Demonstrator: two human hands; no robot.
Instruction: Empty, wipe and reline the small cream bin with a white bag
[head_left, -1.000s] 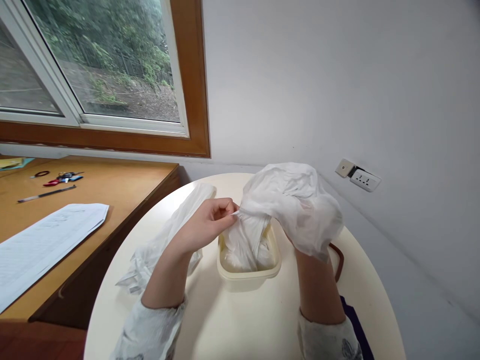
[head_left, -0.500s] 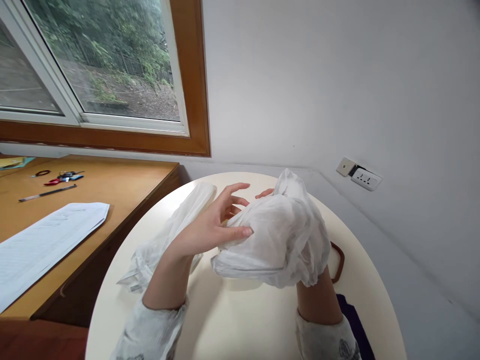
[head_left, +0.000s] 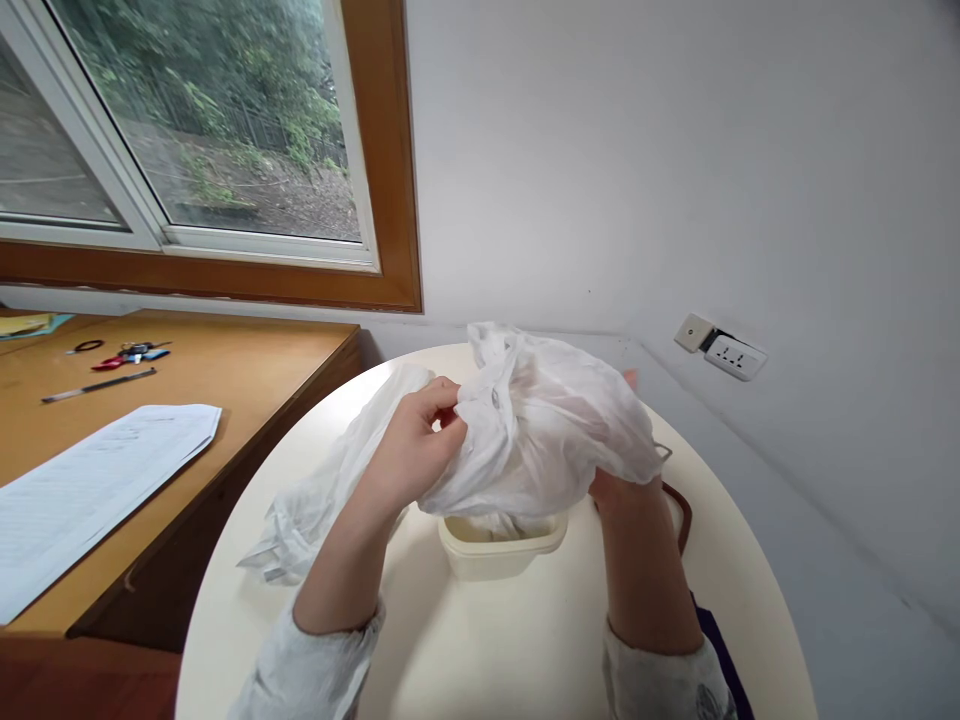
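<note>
A crumpled white plastic bag (head_left: 570, 410) hangs bunched between my two hands above the table. My left hand (head_left: 424, 435) pinches its left edge between thumb and fingers. Beneath the bag's right side, my right hand (head_left: 613, 488) holds it up, most of its fingers covered by the thin plastic; one fingertip pokes out past the far edge. Under the bag stands a cream plastic tub (head_left: 499, 560), its front rim showing and some white plastic inside. A second white plastic bag (head_left: 330, 480) lies flattened beside my left forearm.
The round cream table (head_left: 480, 650) meets the wall at the back. A brown handle-like loop (head_left: 681, 510) and a dark purple item (head_left: 720, 645) lie near my right forearm. On the wooden desk (head_left: 277, 345) at left are papers (head_left: 112, 490), a pen (head_left: 97, 386) and keys (head_left: 135, 352).
My left hand has closed from spread fingers onto the bag's edge. The bag has lifted and stretched out sideways, uncovering the tub's front rim. My right hand has shifted under the bag.
</note>
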